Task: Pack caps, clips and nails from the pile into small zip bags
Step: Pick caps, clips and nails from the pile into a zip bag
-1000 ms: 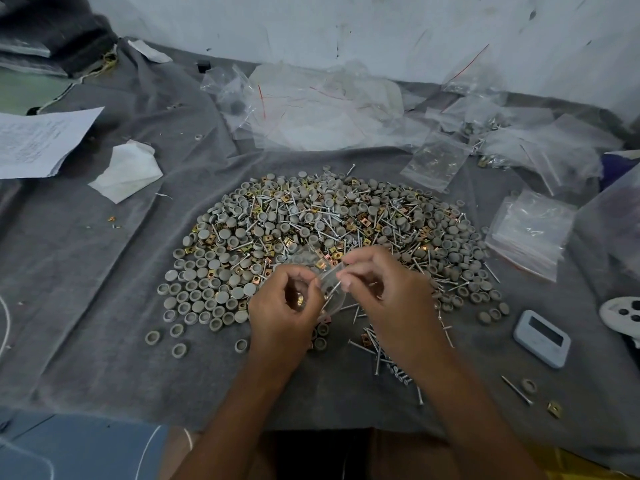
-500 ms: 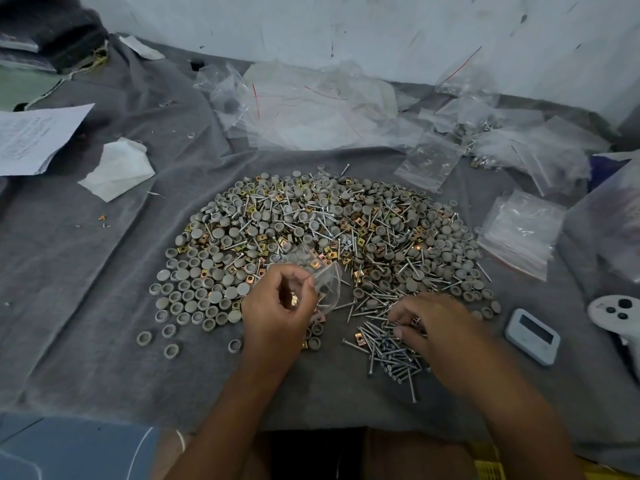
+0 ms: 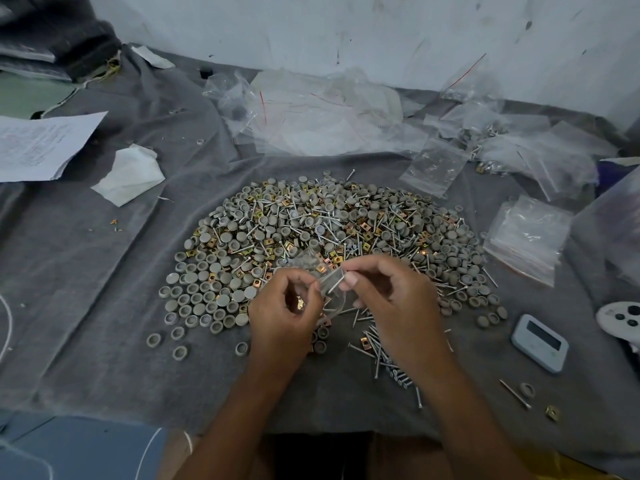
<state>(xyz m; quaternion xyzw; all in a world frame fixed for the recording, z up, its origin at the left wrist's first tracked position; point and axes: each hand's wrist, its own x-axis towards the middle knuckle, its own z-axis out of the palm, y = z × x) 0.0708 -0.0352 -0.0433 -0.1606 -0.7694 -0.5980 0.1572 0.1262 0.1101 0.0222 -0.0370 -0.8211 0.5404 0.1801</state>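
Grey cloth point(image 3: 86, 271) covered the work surface, and on it lay a pile point(image 3: 311, 230) of grey caps, brass clips and nails. At the pile's near edge the left hand point(image 3: 282, 311) pinched a small zip bag point(image 3: 320, 271) by its mouth; the right hand point(image 3: 391, 299) pinched a nail point(image 3: 336, 284) at that opening. Right of the pile sat a stack of empty bags point(image 3: 530, 237) and a small timer point(image 3: 540, 342)

Matt grey plastic caps point(image 3: 221, 299), shiny metal nails point(image 3: 377, 351), clear glossy bag point(image 3: 329, 289), cloth point(image 3: 86, 289).
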